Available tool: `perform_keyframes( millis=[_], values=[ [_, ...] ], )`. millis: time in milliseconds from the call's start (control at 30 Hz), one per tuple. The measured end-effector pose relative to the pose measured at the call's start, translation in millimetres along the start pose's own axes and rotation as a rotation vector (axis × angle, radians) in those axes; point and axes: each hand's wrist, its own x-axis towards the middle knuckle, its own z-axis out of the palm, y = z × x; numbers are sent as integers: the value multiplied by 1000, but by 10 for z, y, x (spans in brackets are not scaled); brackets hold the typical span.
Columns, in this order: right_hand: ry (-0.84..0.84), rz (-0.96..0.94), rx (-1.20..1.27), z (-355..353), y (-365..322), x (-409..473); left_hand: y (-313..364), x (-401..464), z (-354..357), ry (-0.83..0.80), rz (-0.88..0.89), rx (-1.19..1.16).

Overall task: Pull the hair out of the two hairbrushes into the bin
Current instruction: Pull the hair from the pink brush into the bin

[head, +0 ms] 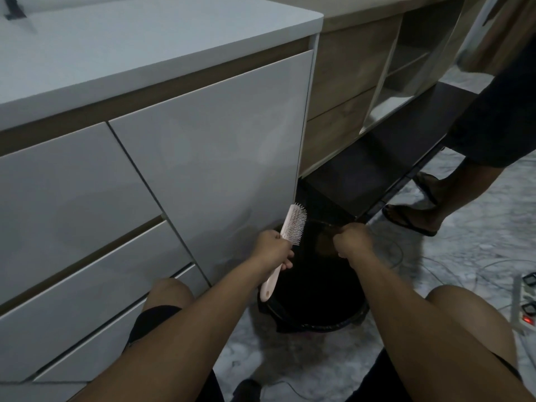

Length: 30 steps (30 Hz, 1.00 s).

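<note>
Low in the middle of the frame, the left hand point(272, 247) grips the pale pink plastic hairbrush point(282, 248) by its handle, head tipped up and away, the fine metal pins facing right toward the other hand. It is held over the round black bin point(316, 322) on the marbled floor point(478, 250), probably so that anything pulled loose drops straight in. The right hand point(352, 239), just right of centre, is curled tight over the bin's far side; it looks like it is pinching a tuft of hair, though none can be made out against the dark interior. The pins look largely clean from here. A second hairbrush is not in view. The white glossy drawer cabinet point(174, 158) fills the left of the frame. A white power strip point(525, 303) with a lit red switch lies at the right edge. No writing or brand can be read anywhere.
</note>
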Motion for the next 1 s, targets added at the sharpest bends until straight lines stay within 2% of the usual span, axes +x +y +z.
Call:
perform_keyframes(
  millis=[133,367,500,600,700,767,900,1000],
  values=[
    [2,18,7,2,23,36,26,42,43,-21,-12,1],
    [83,-96,78,-36,4,49,57,35,55,-61,-34,-4],
    [83,-28,96,-63,5,77,84,-2,54,-57,-21,-11],
    [72,103,248,-101,34,81,106,-17,41,-35,-10,-19],
    [48,243,574,-52,68,119,141,-38,23,-18,-4,-46],
    [37,287,681,6,84,160,170,-53,13,-21,3,-62],
    [-16,199,583,50,18,97,222,-67,21,-50,28,-59],
    [-22,52,597,33,-84,-28,271,-78,45,-58,53,-29]
  ],
)
